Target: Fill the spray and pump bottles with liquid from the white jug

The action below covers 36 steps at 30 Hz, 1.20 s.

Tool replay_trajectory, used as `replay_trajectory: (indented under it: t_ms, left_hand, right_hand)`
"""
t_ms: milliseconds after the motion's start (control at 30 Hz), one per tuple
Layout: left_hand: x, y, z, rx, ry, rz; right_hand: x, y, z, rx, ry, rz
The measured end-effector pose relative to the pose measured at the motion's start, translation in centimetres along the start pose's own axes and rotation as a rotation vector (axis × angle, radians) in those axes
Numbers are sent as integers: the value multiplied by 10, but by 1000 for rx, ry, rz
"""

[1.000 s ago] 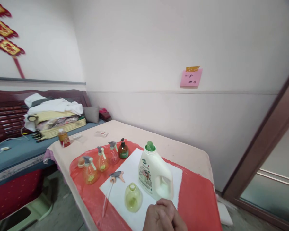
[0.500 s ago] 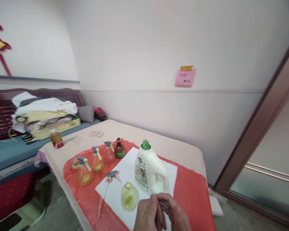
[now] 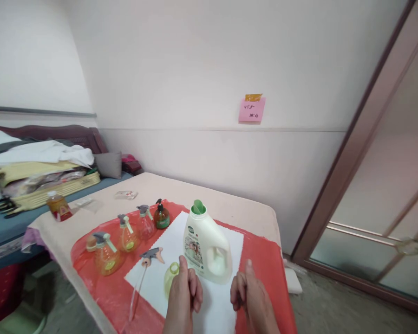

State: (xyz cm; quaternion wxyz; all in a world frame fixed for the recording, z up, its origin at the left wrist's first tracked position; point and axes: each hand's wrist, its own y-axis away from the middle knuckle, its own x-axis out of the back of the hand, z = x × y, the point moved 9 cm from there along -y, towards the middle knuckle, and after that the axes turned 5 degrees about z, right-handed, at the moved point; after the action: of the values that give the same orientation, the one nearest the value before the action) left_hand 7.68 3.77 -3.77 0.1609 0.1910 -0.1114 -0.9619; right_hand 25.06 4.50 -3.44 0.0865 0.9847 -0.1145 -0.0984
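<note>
Near the jug — hands apart, thumbs-up

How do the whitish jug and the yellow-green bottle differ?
The jug is larger; the bottle is smaller. The jug has a handle and a green spout; the bottle shows a bare neck, though the left hand partly hides its body. Both stand upright, uncapped, on the white sheet.

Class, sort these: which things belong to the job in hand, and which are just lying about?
Likely in the job, near left hand and right hand: pale jug; yellow-green bottle; spray head with tube; white sheet.

Seemingly just lying about: amber bottle; flat packet; grey cushion.
</note>
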Motion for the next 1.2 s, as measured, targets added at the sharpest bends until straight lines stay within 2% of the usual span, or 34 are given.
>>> replay_trajectory:
  t_ms: [267,833,933,1100,1200]
  left_hand:
    - [0,1,2,-20,9,-5]
    - [-2,-1,4,-23,-57,-4]
    - [-8,2,1,-16,-147,-55]
    - [-30,12,-5,-61,-277,-253]
    - [-42,18,-16,-65,-383,-349]
  right_hand:
    - [1,2,-5,24,25,-9]
    - [2,-6,2,15,70,3]
    - [1,-6,2,33,39,-13]
    - [9,-16,15,-34,-2,28]
    - [9,-19,16,-37,1,26]
